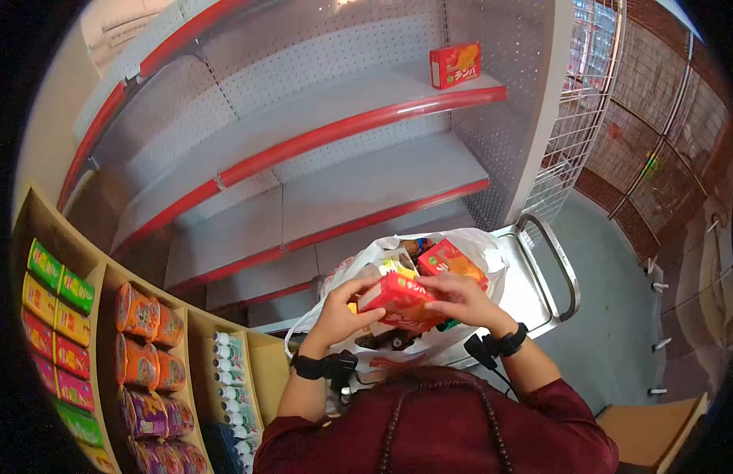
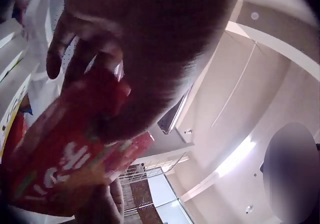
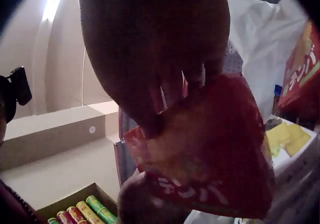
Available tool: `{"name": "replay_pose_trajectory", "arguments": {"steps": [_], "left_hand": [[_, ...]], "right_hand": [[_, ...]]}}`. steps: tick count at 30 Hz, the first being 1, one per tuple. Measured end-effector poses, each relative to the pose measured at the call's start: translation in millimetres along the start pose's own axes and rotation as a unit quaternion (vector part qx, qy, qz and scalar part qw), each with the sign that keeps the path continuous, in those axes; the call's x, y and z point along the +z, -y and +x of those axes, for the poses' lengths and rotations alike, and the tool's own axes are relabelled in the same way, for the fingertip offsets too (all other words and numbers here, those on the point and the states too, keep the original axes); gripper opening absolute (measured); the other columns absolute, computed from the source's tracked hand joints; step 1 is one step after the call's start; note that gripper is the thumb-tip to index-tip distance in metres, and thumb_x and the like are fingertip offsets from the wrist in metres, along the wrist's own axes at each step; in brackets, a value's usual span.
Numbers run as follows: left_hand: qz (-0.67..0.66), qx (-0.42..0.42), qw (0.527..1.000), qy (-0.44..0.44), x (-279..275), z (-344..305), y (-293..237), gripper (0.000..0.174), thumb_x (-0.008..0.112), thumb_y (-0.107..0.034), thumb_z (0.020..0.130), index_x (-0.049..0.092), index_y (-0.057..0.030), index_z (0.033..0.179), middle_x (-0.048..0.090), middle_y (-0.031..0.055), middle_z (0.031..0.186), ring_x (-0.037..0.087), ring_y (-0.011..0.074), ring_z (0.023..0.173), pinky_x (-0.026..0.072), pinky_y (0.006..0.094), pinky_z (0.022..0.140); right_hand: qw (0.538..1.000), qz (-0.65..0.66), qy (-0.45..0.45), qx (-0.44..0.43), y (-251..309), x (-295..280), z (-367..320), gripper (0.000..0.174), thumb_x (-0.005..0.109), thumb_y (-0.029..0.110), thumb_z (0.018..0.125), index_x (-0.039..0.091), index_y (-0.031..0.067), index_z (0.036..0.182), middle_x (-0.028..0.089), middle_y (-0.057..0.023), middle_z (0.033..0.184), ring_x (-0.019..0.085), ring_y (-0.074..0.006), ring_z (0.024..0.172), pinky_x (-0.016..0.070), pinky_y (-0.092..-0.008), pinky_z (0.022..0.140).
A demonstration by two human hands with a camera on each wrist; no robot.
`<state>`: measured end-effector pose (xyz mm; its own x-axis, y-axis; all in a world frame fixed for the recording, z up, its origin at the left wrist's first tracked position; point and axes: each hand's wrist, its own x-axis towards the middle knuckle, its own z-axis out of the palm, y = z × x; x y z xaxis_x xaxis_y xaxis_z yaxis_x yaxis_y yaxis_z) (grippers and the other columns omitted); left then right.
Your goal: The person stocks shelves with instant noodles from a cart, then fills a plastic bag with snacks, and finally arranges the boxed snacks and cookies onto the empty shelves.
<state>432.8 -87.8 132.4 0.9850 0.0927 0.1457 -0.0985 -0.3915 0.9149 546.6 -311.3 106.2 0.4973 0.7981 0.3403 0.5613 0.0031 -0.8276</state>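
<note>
Red cardboard box with white lettering [image 1: 404,302] is up over the bag, left hand [image 1: 340,314] pinching one end and right hand [image 1: 467,303] pinching the other, fingers and thumbs curled on it. Right under that, the crinkly white plastic bag [image 1: 471,237] has a second red printed box [image 1: 455,257] poking out. Bag's on a shiny silver metal cart [image 1: 534,276], and another red box [image 1: 459,66] sits on a grey red-edged metal shelf [image 1: 335,114].
</note>
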Motion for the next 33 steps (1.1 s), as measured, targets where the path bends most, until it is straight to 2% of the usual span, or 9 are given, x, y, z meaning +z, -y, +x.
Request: {"name": "replay_pose_trajectory", "arguments": {"steps": [3,5,7,9,11,21,22,26,33], "left_hand": [[0.197,0.066,0.976,0.063,-5.1,15.7,-12.7,0.036,0.072,-0.017,0.065,0.060,-0.0011,0.095,0.060,0.0108,0.085,0.059,0.0200,0.080,0.0454,0.0288,0.070],[0.195,0.078,0.976,0.061,-8.3,29.7,-30.1,0.034,0.071,-0.018,0.065,0.060,-0.0004,0.091,0.057,0.0116,0.079,0.057,0.0225,0.075,0.0446,0.0293,0.066],[0.210,0.117,0.970,0.021,-20.7,49.9,-40.8,0.033,0.072,-0.019,0.064,0.059,0.0000,0.088,0.057,0.0106,0.076,0.056,0.0221,0.070,0.0443,0.0292,0.064],[0.120,0.115,0.982,-0.090,-32.9,75.5,-45.0,0.030,0.072,-0.018,0.068,0.059,-0.0004,0.088,0.058,0.0045,0.075,0.053,0.0129,0.067,0.0439,0.0266,0.063],[0.021,0.098,0.982,-0.163,-53.2,112.4,-44.1,0.026,0.070,-0.013,0.072,0.059,-0.0005,0.092,0.058,0.0004,0.080,0.051,0.0068,0.071,0.0439,0.0239,0.064],[-0.042,0.204,0.918,-0.336,-85.0,314.7,-55.2,0.028,0.072,-0.008,0.065,0.056,0.0021,0.086,0.062,0.0079,0.082,0.058,0.0125,0.074,0.0473,0.0271,0.065],[-0.002,0.146,0.925,-0.350,-85.8,330.5,-52.6,0.032,0.074,-0.011,0.062,0.056,0.0019,0.086,0.062,0.0093,0.081,0.059,0.0141,0.072,0.0476,0.0277,0.064],[0.162,0.025,0.917,-0.363,-87.9,380.3,-37.4,0.043,0.079,-0.019,0.055,0.057,0.0007,0.085,0.063,0.0117,0.079,0.061,0.0191,0.072,0.0478,0.0298,0.065],[0.125,0.037,0.935,-0.330,-66.8,419.4,-18.4,0.047,0.082,-0.020,0.050,0.058,-0.0022,0.086,0.063,0.0104,0.080,0.060,0.0210,0.075,0.0471,0.0307,0.068]], "right_hand": [[1.000,-0.016,0.006,-0.025,1.7,-4.3,2.0,0.042,0.063,0.013,0.076,0.053,0.0052,0.115,0.058,-0.0119,0.098,0.055,-0.0209,0.091,0.0424,-0.0302,0.080],[1.000,-0.004,-0.004,0.021,-5.1,-3.9,-2.6,0.041,0.063,0.013,0.076,0.052,0.0046,0.115,0.057,-0.0111,0.104,0.055,-0.0214,0.093,0.0421,-0.0310,0.081],[0.986,0.031,-0.162,0.020,-8.7,-5.8,-5.3,0.041,0.062,0.011,0.076,0.051,0.0038,0.115,0.053,-0.0112,0.109,0.053,-0.0214,0.097,0.0412,-0.0308,0.084],[0.985,-0.031,-0.169,-0.010,-23.7,-18.0,-9.4,0.040,0.062,0.008,0.077,0.050,0.0021,0.114,0.051,-0.0104,0.112,0.051,-0.0196,0.101,0.0395,-0.0298,0.087],[0.970,0.138,-0.181,0.084,-38.4,-18.0,-19.4,0.038,0.061,0.007,0.078,0.049,0.0007,0.113,0.051,-0.0096,0.111,0.050,-0.0172,0.102,0.0383,-0.0294,0.089],[0.990,0.052,-0.118,0.050,-44.9,-14.7,-29.8,0.032,0.066,0.016,0.076,0.057,0.0045,0.105,0.059,-0.0081,0.098,0.056,-0.0164,0.088,0.0443,-0.0278,0.077],[0.987,0.109,-0.071,0.099,-38.2,-18.8,-29.9,0.033,0.066,0.016,0.076,0.057,0.0043,0.106,0.058,-0.0095,0.102,0.056,-0.0187,0.091,0.0438,-0.0295,0.080],[0.993,0.092,-0.067,0.033,-42.3,-16.7,-30.7,0.033,0.061,0.019,0.080,0.055,0.0053,0.109,0.058,-0.0091,0.098,0.058,-0.0171,0.088,0.0465,-0.0279,0.076],[0.995,0.083,-0.047,0.038,-56.2,-26.0,-29.9,0.033,0.061,0.020,0.079,0.056,0.0062,0.108,0.059,-0.0094,0.103,0.057,-0.0209,0.093,0.0432,-0.0307,0.082]]}}
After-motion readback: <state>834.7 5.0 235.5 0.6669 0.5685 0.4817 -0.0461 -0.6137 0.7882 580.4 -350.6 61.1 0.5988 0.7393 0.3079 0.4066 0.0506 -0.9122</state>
